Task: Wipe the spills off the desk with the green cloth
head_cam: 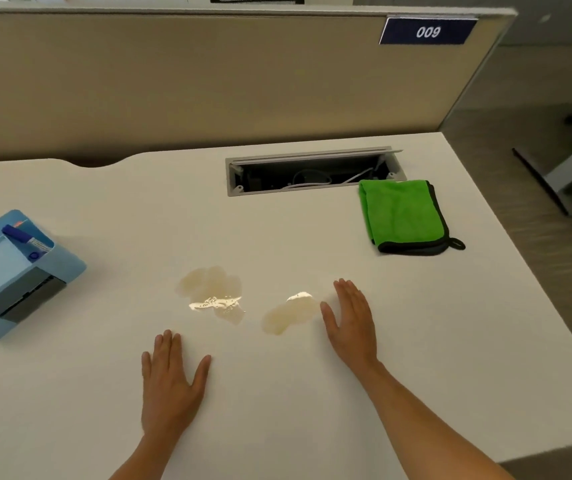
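Two pale yellowish spills lie on the white desk (277,393): a larger spill (213,294) in the middle and a smaller spill (289,313) to its right. The green cloth (402,216), folded, with a dark border and a hanging loop, rests at the back right, far from both hands. My left hand (170,379) lies flat on the desk, palm down, below the larger spill. My right hand (352,322) hovers or rests flat just right of the smaller spill, fingers together and pointing away. Neither hand holds anything.
A blue desk organiser (7,271) with a blue marker in it stands at the left edge. An open cable slot (312,171) is cut into the desk behind the spills, touching the cloth's far corner. A beige partition (208,74) closes the back. The desk's right edge drops to the floor.
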`<state>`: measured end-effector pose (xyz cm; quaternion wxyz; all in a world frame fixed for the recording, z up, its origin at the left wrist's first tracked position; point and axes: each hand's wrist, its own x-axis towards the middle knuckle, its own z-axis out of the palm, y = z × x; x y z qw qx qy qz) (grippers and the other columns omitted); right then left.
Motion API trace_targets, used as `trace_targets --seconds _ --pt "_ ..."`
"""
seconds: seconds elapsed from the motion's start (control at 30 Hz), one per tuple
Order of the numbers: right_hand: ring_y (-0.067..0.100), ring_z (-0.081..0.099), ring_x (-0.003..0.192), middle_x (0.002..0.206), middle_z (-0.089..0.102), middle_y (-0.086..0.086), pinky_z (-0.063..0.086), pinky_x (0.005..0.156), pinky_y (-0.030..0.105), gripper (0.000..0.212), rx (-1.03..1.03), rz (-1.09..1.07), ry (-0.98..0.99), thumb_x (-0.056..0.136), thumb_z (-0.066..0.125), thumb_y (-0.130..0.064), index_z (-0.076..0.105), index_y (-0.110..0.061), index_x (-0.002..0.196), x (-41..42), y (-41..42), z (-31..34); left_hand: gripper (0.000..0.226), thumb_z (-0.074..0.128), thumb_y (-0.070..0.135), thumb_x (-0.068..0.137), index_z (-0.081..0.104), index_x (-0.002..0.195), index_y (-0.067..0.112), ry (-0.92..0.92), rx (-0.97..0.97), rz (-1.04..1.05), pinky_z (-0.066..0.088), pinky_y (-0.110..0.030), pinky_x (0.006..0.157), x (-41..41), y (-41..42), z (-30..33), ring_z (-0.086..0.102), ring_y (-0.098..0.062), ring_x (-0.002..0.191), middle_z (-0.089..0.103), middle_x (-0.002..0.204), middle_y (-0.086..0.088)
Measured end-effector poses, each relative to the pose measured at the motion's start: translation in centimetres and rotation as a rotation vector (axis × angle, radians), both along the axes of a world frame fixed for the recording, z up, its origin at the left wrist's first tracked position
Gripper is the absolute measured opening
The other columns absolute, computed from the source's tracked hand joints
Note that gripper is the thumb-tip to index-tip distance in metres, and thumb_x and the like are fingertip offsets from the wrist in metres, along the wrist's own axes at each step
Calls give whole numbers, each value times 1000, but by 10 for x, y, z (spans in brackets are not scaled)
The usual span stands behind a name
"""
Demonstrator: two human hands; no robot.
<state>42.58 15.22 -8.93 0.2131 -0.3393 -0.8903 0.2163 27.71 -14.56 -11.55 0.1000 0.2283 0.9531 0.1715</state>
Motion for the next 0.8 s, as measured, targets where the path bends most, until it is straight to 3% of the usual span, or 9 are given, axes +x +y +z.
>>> trace_targets --seconds 0.3,0.47,0.57,0.7,0.8 --pt "36 44 129 134 54 21 38 107 46 49 -8 -238 -14 91 63 -24 50 2 130 -15 128 19 87 30 67 85 33 146 4 34 6 7 4 -41 121 1 1 -1 14 -21 149 30 157 -12" --pt "36 39 132 138 48 23 32 112 46 63 -11 -174 -258 87 66 -35 45 3 132 -40 173 21 94 27 72 83 36 145 2 52 15 0 5 -42 121 0 3 -4 18 -25 148 32 156 -15" --pt "38 49 115 121 56 23 39 101 46 55 39 -149 -374 87 66 -36 50 4 121 -51 185 20 98 23 76 82 37 145 2 55 24 9 3 -38 121 1 4 -4 19 -25 148 32 156 -14" --pt "41 55 98 105 61 28 46 82 48 27 169 -154 -463 88 56 -11 54 6 109 -62 188 23 90 31 69 84 33 147 5 41 17 38 2 -37 122 1 5 -3 14 -19 149 29 158 -10" --pt "41 59 92 100 62 29 50 72 47 24 232 -122 -561 85 49 4 52 7 108 -62 191 26 86 31 68 86 32 148 7 53 4 34 -1 -33 121 0 3 -5 13 -17 149 29 158 -8"
